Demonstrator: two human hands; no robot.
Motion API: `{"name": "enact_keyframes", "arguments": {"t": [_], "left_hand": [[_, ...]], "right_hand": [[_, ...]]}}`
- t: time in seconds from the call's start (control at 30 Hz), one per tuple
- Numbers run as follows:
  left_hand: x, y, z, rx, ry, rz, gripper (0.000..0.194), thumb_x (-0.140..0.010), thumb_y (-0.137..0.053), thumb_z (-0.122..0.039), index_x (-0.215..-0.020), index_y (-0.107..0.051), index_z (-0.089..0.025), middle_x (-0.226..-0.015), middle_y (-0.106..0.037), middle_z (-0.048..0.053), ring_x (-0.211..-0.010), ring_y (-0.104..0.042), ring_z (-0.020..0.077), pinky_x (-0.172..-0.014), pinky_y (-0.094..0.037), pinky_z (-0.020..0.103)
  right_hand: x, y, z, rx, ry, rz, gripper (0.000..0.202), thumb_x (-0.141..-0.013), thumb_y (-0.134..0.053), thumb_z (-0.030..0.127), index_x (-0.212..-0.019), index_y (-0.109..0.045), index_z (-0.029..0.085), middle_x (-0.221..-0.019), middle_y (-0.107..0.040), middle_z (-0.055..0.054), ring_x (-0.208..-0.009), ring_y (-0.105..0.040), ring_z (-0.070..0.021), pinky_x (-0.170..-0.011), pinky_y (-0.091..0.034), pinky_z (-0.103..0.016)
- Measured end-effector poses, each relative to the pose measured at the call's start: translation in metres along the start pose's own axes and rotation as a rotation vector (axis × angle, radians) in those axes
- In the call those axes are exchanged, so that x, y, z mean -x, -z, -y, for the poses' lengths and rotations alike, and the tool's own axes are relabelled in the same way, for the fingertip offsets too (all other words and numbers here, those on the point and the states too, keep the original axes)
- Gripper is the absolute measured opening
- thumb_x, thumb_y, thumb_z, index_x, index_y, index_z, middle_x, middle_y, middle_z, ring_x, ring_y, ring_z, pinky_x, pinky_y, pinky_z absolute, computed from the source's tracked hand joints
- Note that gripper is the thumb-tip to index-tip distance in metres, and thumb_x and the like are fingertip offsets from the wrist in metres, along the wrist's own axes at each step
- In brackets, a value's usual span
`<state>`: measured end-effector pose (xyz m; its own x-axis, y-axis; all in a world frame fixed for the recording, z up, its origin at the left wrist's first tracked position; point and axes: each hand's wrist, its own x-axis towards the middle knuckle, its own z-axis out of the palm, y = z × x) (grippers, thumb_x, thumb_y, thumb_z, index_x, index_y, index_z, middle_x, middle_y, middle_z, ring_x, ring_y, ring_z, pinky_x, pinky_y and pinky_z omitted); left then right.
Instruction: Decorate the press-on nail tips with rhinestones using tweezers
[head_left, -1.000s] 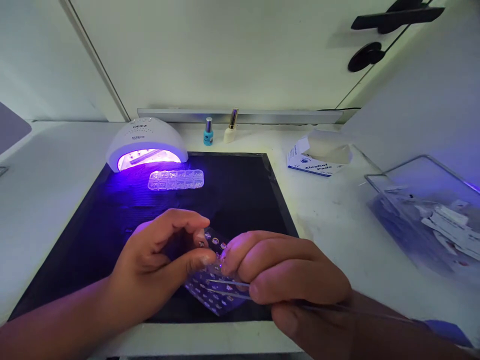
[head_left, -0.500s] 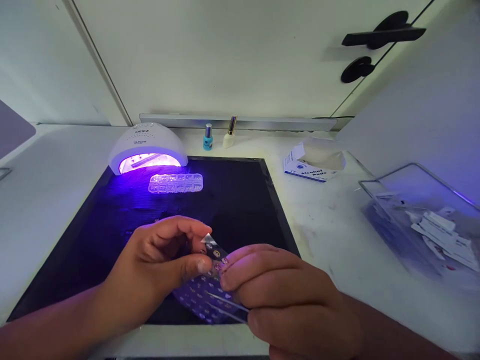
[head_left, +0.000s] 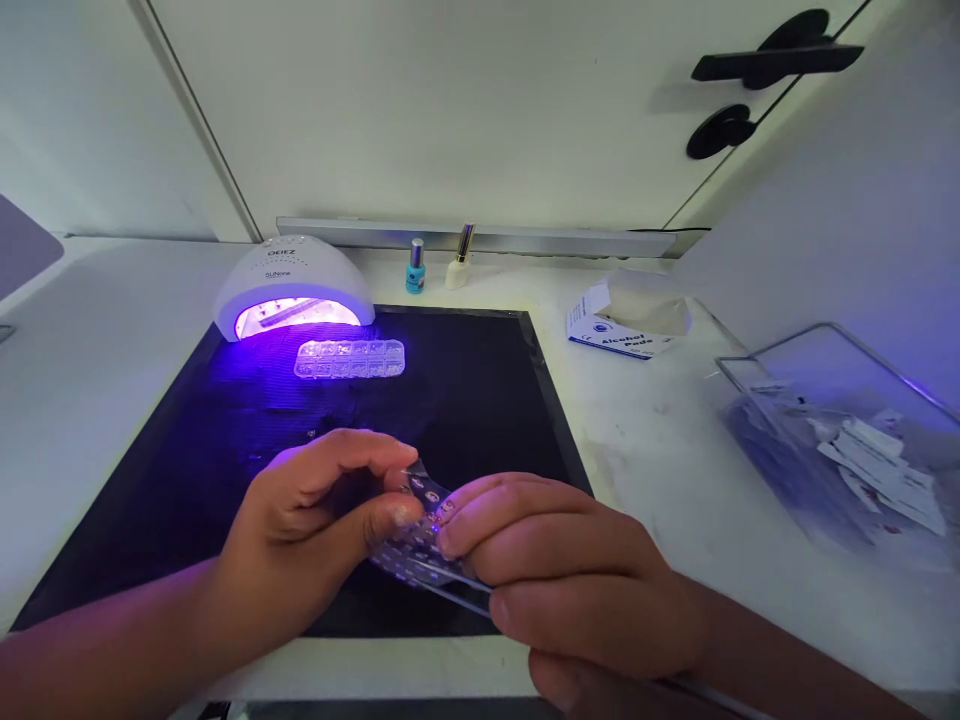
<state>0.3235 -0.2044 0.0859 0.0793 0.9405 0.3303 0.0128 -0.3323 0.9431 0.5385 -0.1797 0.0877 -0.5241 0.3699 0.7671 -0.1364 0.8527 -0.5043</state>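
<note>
A clear nail sticker sheet [head_left: 411, 560] with rows of small printed designs is held bent above the black mat [head_left: 480, 400]. My left hand [head_left: 322, 530] pinches its upper left corner between thumb and fingers. My right hand [head_left: 585, 580] is closed, its fingertips pressing the sheet's right side. Metal tweezers [head_left: 457, 590] also sit in my right hand, their tips pointing left across the lower part of the sheet. The palm hides the rest of the tweezers.
Behind the hands lie a glowing nail lamp [head_left: 296, 280] and a clear compartment box [head_left: 350, 359]. A blue polish bottle [head_left: 415, 270] and a white one [head_left: 457, 265] stand at the back. To the right are an alcohol pads box [head_left: 626, 320] and a wire-rimmed bin [head_left: 817, 335] with wrappers.
The sticker sheet has tilted and its lower part has lifted, so it looks flatter. Both hands keep their hold. The whole view has shifted slightly.
</note>
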Motion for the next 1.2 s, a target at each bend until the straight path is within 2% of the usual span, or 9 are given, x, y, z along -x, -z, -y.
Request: {"name": "enact_keyframes", "arguments": {"t": [0.13, 0.3, 0.43, 0.7, 0.9, 1.1, 1.2], "left_hand": [[-0.001, 0.0, -0.002, -0.103, -0.033, -0.008, 0.038, -0.082, -0.079, -0.007, -0.107, -0.079, -0.035, -0.081, -0.076, -0.01, -0.071, -0.07, 0.003, -0.071, -0.055, 0.006], [-0.001, 0.002, -0.005, -0.152, -0.085, 0.018, 0.037, -0.083, -0.082, -0.012, -0.112, -0.078, -0.035, -0.082, -0.073, -0.01, -0.072, -0.068, 0.0031, -0.07, -0.054, 0.007], [-0.001, 0.002, -0.006, -0.177, -0.109, 0.016, 0.033, -0.084, -0.079, -0.009, -0.106, -0.079, -0.033, -0.079, -0.071, -0.009, -0.07, -0.065, 0.0026, -0.069, -0.053, 0.007], [-0.003, 0.002, -0.007, -0.019, 0.09, 0.001, 0.033, -0.082, -0.078, -0.009, -0.097, -0.083, -0.038, -0.075, -0.069, -0.008, -0.068, -0.062, 0.0029, -0.062, -0.051, 0.007], [-0.007, 0.002, -0.009, -0.02, 0.113, 0.015, 0.029, -0.08, -0.078, -0.009, -0.092, -0.085, -0.034, -0.073, -0.069, -0.007, -0.065, -0.062, 0.0031, -0.059, -0.049, 0.007], [-0.008, 0.0, -0.013, -0.097, 0.138, 0.022, 0.019, -0.08, -0.076, -0.012, -0.083, -0.083, -0.029, -0.071, -0.069, -0.005, -0.059, -0.061, 0.0055, -0.053, -0.049, 0.011], [-0.008, -0.001, -0.017, -0.1, 0.165, 0.028, 0.016, -0.079, -0.076, -0.013, -0.081, -0.083, -0.027, -0.066, -0.067, -0.004, -0.052, -0.058, 0.0059, -0.047, -0.046, 0.012]], "right_hand": [[-0.001, -0.002, -0.001, -0.049, -0.033, -0.045, 0.024, -0.105, -0.051, 0.029, -0.091, -0.064, 0.014, -0.077, -0.065, -0.005, -0.09, -0.074, -0.0178, -0.093, -0.065, -0.034], [-0.003, 0.001, -0.001, -0.108, -0.047, -0.035, 0.023, -0.102, -0.053, 0.027, -0.089, -0.065, 0.012, -0.077, -0.066, -0.007, -0.089, -0.075, -0.0201, -0.091, -0.066, -0.038], [-0.003, 0.001, -0.001, -0.121, -0.058, -0.022, 0.023, -0.102, -0.054, 0.028, -0.089, -0.065, 0.013, -0.077, -0.067, -0.007, -0.09, -0.075, -0.0205, -0.092, -0.066, -0.038], [-0.002, -0.004, 0.001, -0.149, -0.1, -0.019, 0.027, -0.103, -0.055, 0.03, -0.085, -0.064, 0.013, -0.073, -0.066, -0.007, -0.086, -0.075, -0.0202, -0.092, -0.065, -0.038], [-0.007, 0.0, 0.001, -0.233, -0.178, -0.012, 0.027, -0.103, -0.057, 0.033, -0.083, -0.065, 0.015, -0.073, -0.066, -0.004, -0.079, -0.073, -0.0173, -0.086, -0.063, -0.036], [-0.009, 0.004, -0.001, -0.288, -0.256, -0.23, 0.014, -0.096, -0.064, 0.03, -0.094, -0.071, 0.018, -0.079, -0.065, -0.004, -0.067, -0.066, -0.0161, -0.06, -0.058, -0.031], [-0.009, 0.003, 0.0, -0.313, -0.31, -0.256, 0.012, -0.096, -0.064, 0.029, -0.096, -0.072, 0.019, -0.08, -0.065, -0.004, -0.067, -0.066, -0.0165, -0.057, -0.056, -0.03]]}}
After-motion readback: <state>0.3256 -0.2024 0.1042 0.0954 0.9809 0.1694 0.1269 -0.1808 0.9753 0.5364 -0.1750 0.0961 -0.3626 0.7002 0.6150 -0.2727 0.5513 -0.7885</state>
